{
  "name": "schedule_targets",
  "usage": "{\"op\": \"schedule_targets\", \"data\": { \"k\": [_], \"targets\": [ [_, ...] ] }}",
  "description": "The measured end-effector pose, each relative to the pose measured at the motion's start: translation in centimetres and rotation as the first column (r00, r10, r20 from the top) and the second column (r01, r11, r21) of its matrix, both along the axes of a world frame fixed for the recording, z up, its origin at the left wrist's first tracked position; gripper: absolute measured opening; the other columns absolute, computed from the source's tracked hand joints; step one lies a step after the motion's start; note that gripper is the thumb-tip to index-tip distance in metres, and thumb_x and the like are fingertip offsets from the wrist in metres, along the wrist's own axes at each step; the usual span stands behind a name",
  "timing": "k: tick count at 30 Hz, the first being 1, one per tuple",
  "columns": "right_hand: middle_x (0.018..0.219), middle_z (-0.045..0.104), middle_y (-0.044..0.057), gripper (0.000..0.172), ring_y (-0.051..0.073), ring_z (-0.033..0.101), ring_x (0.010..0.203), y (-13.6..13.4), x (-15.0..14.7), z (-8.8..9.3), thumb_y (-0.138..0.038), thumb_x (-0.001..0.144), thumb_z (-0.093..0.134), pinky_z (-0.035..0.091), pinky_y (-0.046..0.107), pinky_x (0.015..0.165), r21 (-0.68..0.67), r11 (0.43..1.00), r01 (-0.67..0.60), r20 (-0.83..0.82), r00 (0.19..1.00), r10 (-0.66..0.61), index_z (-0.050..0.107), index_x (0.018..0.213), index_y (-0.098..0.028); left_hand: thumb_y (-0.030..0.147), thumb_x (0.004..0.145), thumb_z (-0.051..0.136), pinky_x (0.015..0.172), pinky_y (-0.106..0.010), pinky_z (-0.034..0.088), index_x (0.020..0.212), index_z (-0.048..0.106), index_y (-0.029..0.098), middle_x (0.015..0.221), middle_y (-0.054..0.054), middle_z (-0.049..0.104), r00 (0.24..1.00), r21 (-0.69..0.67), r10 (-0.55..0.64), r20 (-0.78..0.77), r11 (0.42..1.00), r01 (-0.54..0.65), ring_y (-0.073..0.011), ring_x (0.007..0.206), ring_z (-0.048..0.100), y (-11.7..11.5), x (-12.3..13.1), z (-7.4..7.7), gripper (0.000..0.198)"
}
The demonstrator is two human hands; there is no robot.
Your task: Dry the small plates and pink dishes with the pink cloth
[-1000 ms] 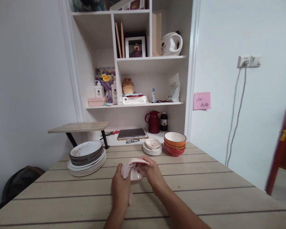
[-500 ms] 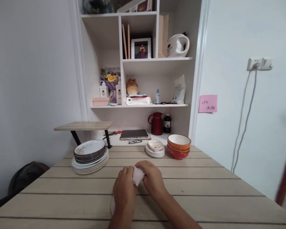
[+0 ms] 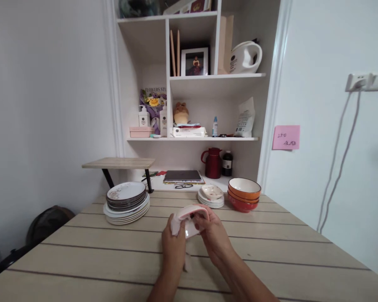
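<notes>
Between my hands, tilted up above the table, is a small white dish [image 3: 191, 227] with a pink rim. My left hand [image 3: 174, 247] is closed on the left side of the dish, with a pale cloth [image 3: 177, 223] bunched between its fingers and the dish. At the dish's right edge, my right hand [image 3: 214, 235] grips the rim, its thumb over the inner side. Part of the cloth seems to hang below the dish. Behind the hands, a small patterned dish [image 3: 212, 192] rests on a stack of small white plates [image 3: 214, 204].
On the left of the wooden table [image 3: 113, 256] stands a stack of large plates [image 3: 126, 191], beside a low raised shelf [image 3: 119, 162]. Stacked orange and red bowls [image 3: 244, 195] are at the back right. A laptop [image 3: 182, 176], glasses and a red jug [image 3: 213, 164] lie beyond.
The pink-rimmed dish now shows between my hands, which have risen and moved slightly right. The cloth has come up with my left hand. The camera view has turned a little left.
</notes>
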State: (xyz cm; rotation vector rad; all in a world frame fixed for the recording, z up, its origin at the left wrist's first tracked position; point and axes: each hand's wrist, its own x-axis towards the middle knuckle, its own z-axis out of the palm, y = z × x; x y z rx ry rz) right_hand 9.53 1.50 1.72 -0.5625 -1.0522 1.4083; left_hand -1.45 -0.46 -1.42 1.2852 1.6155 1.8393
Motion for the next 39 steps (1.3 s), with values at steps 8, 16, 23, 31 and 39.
{"op": "schedule_targets", "data": {
  "k": [8,16,23,31,39],
  "targets": [
    [0.096,0.069,0.005,0.041,0.021,0.063,0.077,-0.2,0.7,-0.1,-0.012,0.067,0.049,0.048,0.031,0.066,0.428,0.872,0.237,0.398,0.817,-0.417,0.062,0.105,-0.023,0.009,0.082,0.048,0.080,-0.028,0.042,0.098,0.065,0.023,0.100,-0.005,0.069,0.816,-0.120,0.099,-0.569,0.972,-0.202,-0.0201,0.097,0.062,-1.4,-0.1,0.5,0.027],
    [0.095,0.074,0.005,0.045,0.023,0.063,0.094,-0.6,0.8,0.3,-0.004,0.063,0.043,0.044,0.034,0.085,0.648,0.757,0.082,0.582,0.589,-0.561,0.072,0.090,-0.025,0.008,0.085,0.046,0.077,-0.028,0.038,0.091,0.063,0.023,0.092,-0.003,0.063,0.663,-0.087,0.086,-0.743,0.971,-0.223,-0.0193,0.093,0.057,-1.7,-0.4,0.7,0.023],
    [0.079,0.068,0.000,0.022,0.017,0.058,0.065,-0.1,0.8,0.6,-0.025,0.073,0.056,0.045,0.026,0.058,0.217,0.972,0.088,0.226,0.964,-0.137,0.065,0.093,-0.022,0.020,0.084,0.051,0.073,-0.026,0.046,0.102,0.062,0.021,0.094,-0.004,0.070,0.980,-0.043,0.046,-0.192,0.998,-0.055,-0.0189,0.087,0.065,-0.5,-0.4,-0.1,0.020],
    [0.076,0.066,0.002,0.030,0.015,0.054,0.060,0.7,-0.5,-1.2,-0.034,0.069,0.068,0.044,0.027,0.056,-0.003,0.997,0.074,0.084,0.994,-0.074,0.063,0.094,-0.018,0.020,0.078,0.059,0.076,-0.028,0.051,0.104,0.065,0.017,0.096,-0.008,0.073,0.998,-0.025,0.046,0.041,0.999,-0.045,-0.0218,0.091,0.068,0.2,0.0,-0.6,0.028],
    [0.115,0.066,0.004,0.055,0.021,0.062,0.100,1.1,1.7,-0.3,-0.004,0.067,0.046,0.046,0.033,0.084,0.660,0.728,0.187,0.499,0.615,-0.610,0.066,0.113,-0.027,0.005,0.081,0.048,0.078,-0.026,0.042,0.097,0.062,0.023,0.097,-0.003,0.066,0.769,-0.064,0.106,-0.631,0.980,-0.187,-0.0194,0.097,0.061,-1.9,-0.2,0.6,0.027]
  ]
}}
